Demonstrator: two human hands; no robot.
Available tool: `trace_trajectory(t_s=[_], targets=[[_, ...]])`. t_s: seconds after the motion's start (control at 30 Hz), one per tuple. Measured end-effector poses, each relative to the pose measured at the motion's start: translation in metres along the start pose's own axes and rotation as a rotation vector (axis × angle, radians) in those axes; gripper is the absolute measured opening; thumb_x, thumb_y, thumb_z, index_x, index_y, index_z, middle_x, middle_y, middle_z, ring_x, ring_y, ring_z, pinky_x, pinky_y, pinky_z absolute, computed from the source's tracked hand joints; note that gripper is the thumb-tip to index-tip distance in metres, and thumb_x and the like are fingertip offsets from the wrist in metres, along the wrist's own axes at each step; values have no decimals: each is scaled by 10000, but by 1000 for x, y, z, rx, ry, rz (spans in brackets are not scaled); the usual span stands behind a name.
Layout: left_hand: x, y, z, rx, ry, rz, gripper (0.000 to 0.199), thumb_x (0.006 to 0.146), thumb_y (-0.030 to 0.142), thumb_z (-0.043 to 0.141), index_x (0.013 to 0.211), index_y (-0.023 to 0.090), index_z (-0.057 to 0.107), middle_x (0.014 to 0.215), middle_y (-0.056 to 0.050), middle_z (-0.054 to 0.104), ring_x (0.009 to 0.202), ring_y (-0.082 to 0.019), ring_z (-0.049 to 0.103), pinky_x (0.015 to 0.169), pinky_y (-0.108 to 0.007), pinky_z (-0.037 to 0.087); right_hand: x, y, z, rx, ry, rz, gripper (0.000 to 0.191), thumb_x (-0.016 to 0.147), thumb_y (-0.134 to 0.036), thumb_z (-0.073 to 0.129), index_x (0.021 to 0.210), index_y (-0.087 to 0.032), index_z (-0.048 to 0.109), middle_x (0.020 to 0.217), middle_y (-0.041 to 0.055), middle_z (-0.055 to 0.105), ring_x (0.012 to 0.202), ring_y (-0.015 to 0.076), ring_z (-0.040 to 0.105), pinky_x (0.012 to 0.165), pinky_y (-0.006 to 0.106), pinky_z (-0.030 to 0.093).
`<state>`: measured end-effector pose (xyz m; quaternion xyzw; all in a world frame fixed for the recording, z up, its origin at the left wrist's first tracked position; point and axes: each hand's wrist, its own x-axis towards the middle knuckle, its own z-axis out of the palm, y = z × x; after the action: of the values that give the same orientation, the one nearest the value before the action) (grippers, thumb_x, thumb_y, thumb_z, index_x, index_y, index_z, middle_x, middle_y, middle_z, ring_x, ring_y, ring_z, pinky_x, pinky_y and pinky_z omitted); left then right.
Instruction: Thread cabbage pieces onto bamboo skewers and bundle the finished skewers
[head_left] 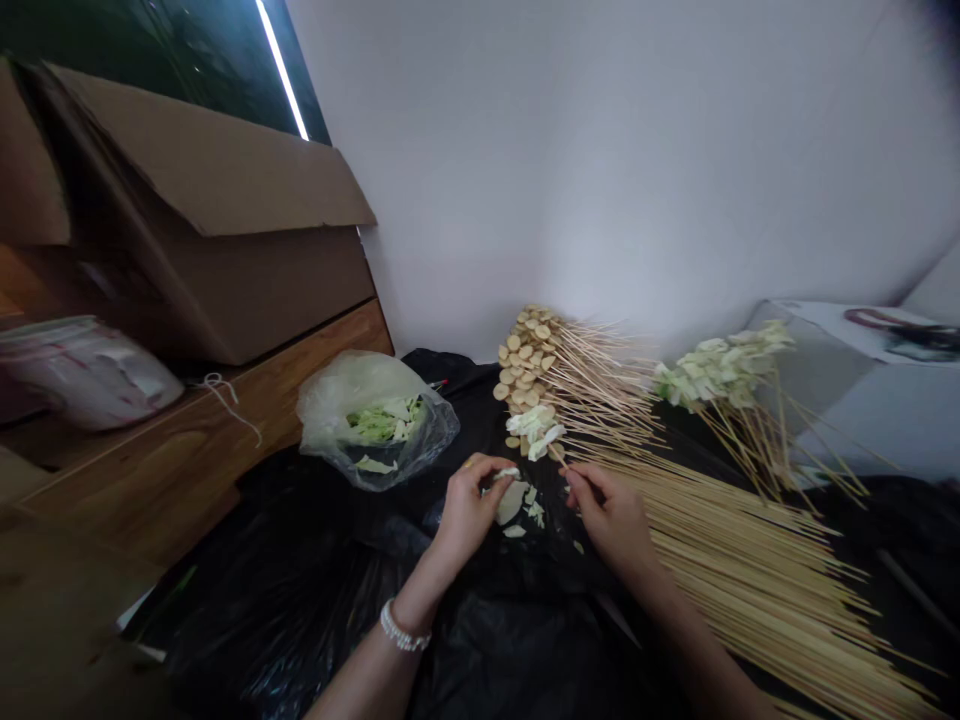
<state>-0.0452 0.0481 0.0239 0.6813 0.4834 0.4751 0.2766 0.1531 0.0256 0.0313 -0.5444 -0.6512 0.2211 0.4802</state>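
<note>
In my right hand (611, 510), closed in a pinch, is the end of a bamboo skewer (559, 460). Pale cabbage pieces (534, 430) are threaded on its far end, in front of a pile of skewered round slices (525, 365). My left hand (469, 505) pinches a small cabbage leaf piece (508, 472) between thumb and fingers. Beneath the hands, loose cabbage scraps (534, 508) lie on black plastic sheeting (495, 610). A clear plastic bag (337, 400) with cut cabbage inside stands open to the left.
Bare skewers (750, 560) lie in a wide bundle on the right. Behind them are skewers loaded with cabbage (724, 370), beside a white box (825, 340). A cardboard box (262, 270) and a plastic jar (90, 370) stand at left. A white wall (600, 150) closes the back.
</note>
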Motion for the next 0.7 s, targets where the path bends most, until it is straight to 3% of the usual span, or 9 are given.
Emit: trace_trajectory(t_s=[0.1, 0.23, 0.4, 0.7], targets=[[8, -11, -5, -223, 210, -154, 191, 764, 302, 688, 889, 162, 716, 859, -62, 715, 781, -181, 643, 734, -286, 490, 0, 1, 2, 10, -110, 24, 299, 901, -401, 475, 887, -185, 681, 573, -15, 600, 530, 138, 542, 549, 245, 389], [14, -18, -10, -590, 348, -308, 337, 640, 341, 792, 895, 140, 703, 818, -51, 723, 746, -165, 661, 742, -299, 527, -3, 1, 6, 33, -284, 32, 269, 897, -376, 472, 933, -201, 673, 578, -24, 599, 537, 140, 553, 564, 247, 397], [15, -17, -12, -785, 417, -349, 436, 576, 326, 838, 943, 135, 698, 852, -53, 738, 783, -147, 675, 830, -308, 517, -5, 0, 8, -15, -364, -6, 255, 900, -341, 455, 882, -218, 677, 587, -24, 606, 567, 142, 570, 592, 248, 394], [12, -17, -7, -676, 358, -325, 373, 653, 315, 792, 970, 140, 704, 890, -76, 746, 770, -153, 674, 729, -257, 509, -5, -2, 8, -27, -366, 1, 254, 896, -326, 449, 861, -215, 675, 590, -24, 604, 576, 140, 573, 601, 246, 392]])
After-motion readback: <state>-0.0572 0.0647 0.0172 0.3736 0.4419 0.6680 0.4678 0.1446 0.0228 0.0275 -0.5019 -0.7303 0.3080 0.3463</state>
